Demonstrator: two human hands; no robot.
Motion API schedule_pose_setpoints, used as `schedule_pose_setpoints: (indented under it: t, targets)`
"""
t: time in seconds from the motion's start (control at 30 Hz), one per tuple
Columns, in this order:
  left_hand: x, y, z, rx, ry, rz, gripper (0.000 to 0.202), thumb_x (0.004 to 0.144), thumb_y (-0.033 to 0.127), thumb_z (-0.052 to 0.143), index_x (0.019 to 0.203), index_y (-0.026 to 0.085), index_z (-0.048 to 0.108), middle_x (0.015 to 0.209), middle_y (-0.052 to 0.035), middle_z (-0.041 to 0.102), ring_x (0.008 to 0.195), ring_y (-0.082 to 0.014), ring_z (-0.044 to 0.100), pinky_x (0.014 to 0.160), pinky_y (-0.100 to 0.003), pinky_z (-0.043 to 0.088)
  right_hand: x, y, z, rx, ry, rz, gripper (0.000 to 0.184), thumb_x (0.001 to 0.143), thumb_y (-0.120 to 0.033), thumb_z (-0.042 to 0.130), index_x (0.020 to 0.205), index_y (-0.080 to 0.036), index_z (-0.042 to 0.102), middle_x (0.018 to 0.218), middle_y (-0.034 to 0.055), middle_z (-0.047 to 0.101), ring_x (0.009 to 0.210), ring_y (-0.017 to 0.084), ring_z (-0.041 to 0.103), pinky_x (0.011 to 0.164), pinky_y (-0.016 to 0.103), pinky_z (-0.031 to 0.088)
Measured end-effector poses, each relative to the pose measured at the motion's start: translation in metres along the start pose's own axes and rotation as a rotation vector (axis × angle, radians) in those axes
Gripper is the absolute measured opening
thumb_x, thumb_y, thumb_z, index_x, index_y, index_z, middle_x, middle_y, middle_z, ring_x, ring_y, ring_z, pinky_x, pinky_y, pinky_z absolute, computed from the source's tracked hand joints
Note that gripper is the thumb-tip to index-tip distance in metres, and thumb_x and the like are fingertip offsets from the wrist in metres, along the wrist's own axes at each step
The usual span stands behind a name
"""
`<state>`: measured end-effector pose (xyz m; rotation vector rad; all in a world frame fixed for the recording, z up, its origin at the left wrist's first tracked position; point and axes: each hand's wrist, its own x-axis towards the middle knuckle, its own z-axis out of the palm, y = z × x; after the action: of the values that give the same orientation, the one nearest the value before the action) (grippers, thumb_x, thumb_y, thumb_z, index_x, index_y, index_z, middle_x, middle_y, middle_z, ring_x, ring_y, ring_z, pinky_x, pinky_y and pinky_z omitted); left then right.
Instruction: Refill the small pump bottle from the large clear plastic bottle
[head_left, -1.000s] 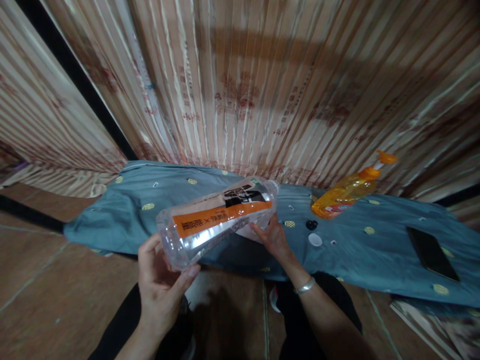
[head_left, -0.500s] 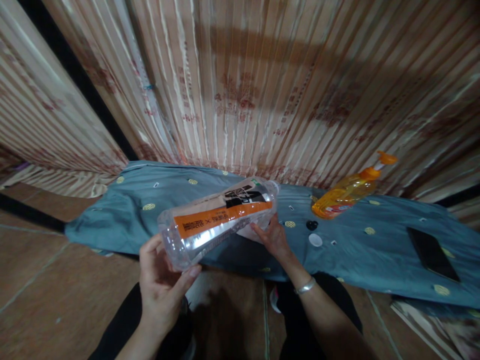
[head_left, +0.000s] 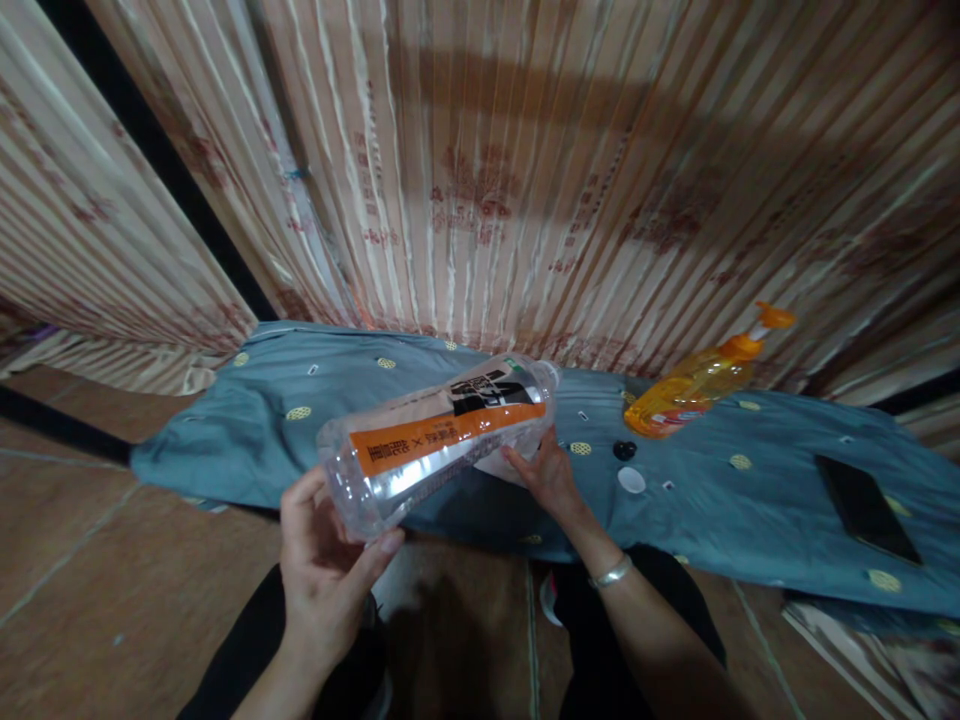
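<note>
A large clear plastic bottle (head_left: 442, 430) with an orange and black label lies tilted between my hands, its neck toward the upper right. My left hand (head_left: 322, 560) grips its base end, thumb below and fingers behind. Near the neck, my right hand (head_left: 549, 475) holds the bottle from underneath, some of its fingers hidden behind it. Part of a white thing (head_left: 501, 466) shows under the bottle by my right thumb; I cannot make out what it is. To the right, a small black object (head_left: 624, 450) and a white round disc (head_left: 631, 480) lie on the cloth.
A blue-grey patterned cloth (head_left: 247, 430) covers the long narrow surface before me. On it stand a pump bottle of yellow liquid (head_left: 686, 390) and, farther right, a dark phone (head_left: 866, 508) lying flat. A pleated curtain (head_left: 480, 200) hangs behind; tiled floor (head_left: 97, 580) lies below.
</note>
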<state>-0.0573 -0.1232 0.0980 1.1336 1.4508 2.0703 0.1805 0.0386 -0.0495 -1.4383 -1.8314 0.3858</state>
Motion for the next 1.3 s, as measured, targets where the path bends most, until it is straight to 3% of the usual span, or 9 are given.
schedule_pose_setpoints:
  t: [0.17, 0.43, 0.63, 0.9, 1.1, 1.3]
  targets:
    - [0.000, -0.001, 0.002, 0.009, 0.002, 0.012, 0.068, 0.057, 0.047, 0.104, 0.112, 0.028, 0.069, 0.098, -0.0031, 0.079, 0.081, -0.0272, 0.077, 0.066, -0.037, 0.065, 0.000, -0.001, 0.001, 0.041, 0.031, 0.064, 0.066, 0.091, -0.052, 0.076, 0.146, -0.021, 0.056, 0.124, 0.0219, 0.081, 0.112, 0.043, 0.080, 0.096, 0.066, 0.066]
    - [0.001, 0.000, -0.001, -0.011, -0.049, 0.010, 0.068, 0.059, 0.043, 0.105, 0.115, 0.028, 0.068, 0.098, -0.0035, 0.079, 0.082, -0.0274, 0.078, 0.067, -0.036, 0.064, 0.000, -0.003, 0.000, 0.051, 0.009, 0.077, 0.070, 0.091, -0.055, 0.075, 0.147, -0.019, 0.055, 0.122, 0.0213, 0.082, 0.108, 0.043, 0.081, 0.092, 0.063, 0.067]
    - [0.000, -0.001, 0.001, -0.016, -0.007, 0.002, 0.069, 0.058, 0.047, 0.104, 0.112, 0.027, 0.068, 0.099, -0.0039, 0.078, 0.085, -0.0277, 0.077, 0.069, -0.037, 0.065, 0.001, -0.009, -0.004, 0.058, 0.006, 0.063, 0.066, 0.092, -0.052, 0.073, 0.148, -0.020, 0.057, 0.124, 0.0211, 0.082, 0.112, 0.044, 0.081, 0.091, 0.062, 0.067]
    - [0.000, 0.001, 0.001, -0.008, -0.023, -0.002, 0.068, 0.057, 0.044, 0.105, 0.112, 0.028, 0.068, 0.098, -0.0034, 0.079, 0.083, -0.0277, 0.078, 0.067, -0.037, 0.066, 0.001, -0.008, -0.005, 0.044, -0.008, 0.082, 0.065, 0.089, -0.046, 0.077, 0.146, -0.021, 0.058, 0.125, 0.0212, 0.081, 0.112, 0.044, 0.080, 0.094, 0.066, 0.067]
    - [0.002, 0.005, 0.003, -0.038, -0.034, 0.018, 0.073, 0.051, 0.036, 0.108, 0.112, 0.027, 0.067, 0.097, -0.0027, 0.080, 0.080, -0.0265, 0.079, 0.064, -0.034, 0.065, 0.001, -0.005, -0.003, 0.030, 0.010, 0.063, 0.066, 0.090, -0.051, 0.078, 0.146, -0.021, 0.058, 0.127, 0.0227, 0.081, 0.112, 0.043, 0.080, 0.095, 0.067, 0.066]
    - [0.002, -0.004, -0.009, 0.022, -0.118, 0.014, 0.066, 0.063, 0.030, 0.103, 0.119, 0.029, 0.068, 0.107, -0.0045, 0.081, 0.089, -0.0283, 0.081, 0.070, -0.036, 0.067, 0.001, -0.005, -0.003, 0.023, -0.006, 0.091, 0.067, 0.088, -0.048, 0.078, 0.145, -0.018, 0.058, 0.124, 0.0239, 0.081, 0.111, 0.044, 0.080, 0.094, 0.067, 0.067]
